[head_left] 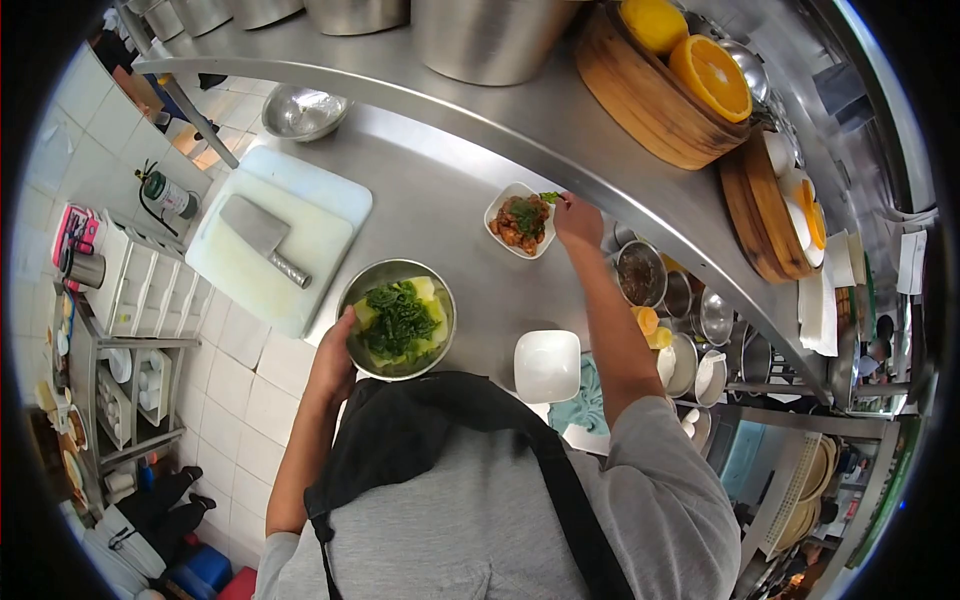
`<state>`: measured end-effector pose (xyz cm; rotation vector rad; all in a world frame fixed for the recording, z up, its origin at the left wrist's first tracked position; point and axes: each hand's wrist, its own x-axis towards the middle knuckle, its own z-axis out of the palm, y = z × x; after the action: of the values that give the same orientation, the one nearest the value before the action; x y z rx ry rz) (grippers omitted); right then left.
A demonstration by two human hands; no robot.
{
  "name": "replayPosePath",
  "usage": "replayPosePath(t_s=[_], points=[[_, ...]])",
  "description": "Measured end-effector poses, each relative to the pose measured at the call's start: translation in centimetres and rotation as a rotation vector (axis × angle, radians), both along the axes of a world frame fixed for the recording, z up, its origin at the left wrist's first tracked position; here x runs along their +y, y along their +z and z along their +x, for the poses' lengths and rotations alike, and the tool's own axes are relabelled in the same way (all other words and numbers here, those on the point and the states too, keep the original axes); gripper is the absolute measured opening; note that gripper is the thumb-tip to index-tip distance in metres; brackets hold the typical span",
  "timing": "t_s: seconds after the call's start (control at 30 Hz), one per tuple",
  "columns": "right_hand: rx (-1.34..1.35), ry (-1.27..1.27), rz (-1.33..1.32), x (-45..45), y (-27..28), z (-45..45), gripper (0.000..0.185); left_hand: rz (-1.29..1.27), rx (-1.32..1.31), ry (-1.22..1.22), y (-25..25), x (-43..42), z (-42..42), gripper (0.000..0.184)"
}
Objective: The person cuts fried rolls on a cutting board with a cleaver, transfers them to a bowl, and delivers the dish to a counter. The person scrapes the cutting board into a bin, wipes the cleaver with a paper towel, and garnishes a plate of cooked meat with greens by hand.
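My left hand [336,348] grips the near-left rim of a metal bowl [448,340], which holds dark green leaves [396,318] and paler green pieces. Across the steel counter, my right hand [580,220] has its fingers pinched on a small green leafy sprig [549,197] at the right rim of a white square dish [494,232]. In that dish lie glazed brown-red chunks [518,234] topped with some green leaf. A second white square bowl [547,367], with nothing in it, sits nearer my body.
A cleaver [258,227] lies on white cutting boards [340,195] at the left. Behind them is a metal bowl [302,112]. Overhead runs a steel shelf [480,115] with wooden containers [640,110]. Several metal pots [640,275] line the right, beside a teal cloth [585,398].
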<state>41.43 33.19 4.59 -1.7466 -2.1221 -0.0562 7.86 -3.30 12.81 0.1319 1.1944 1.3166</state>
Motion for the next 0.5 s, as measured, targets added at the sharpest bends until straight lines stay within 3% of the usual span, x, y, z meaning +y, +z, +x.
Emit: replayPosePath(t_s=[0.13, 0.3, 0.5], points=[[-0.04, 0.105, 0.021, -1.0, -1.9, -0.2, 0.031, -0.019, 0.007, -0.002, 0.5, 0.0, 0.0, 0.055], [0.112, 0.121, -0.159, -3.7, 1.2, -0.7, 0.029, -0.012, 0.022, -0.004, 0.6, 0.1, -0.1, 0.056], [0.137, 0.084, 0.063, -1.7, -0.3, -1.3, 0.027, 0.023, -0.01, -0.055, 0.1, 0.4, -0.5, 0.057]])
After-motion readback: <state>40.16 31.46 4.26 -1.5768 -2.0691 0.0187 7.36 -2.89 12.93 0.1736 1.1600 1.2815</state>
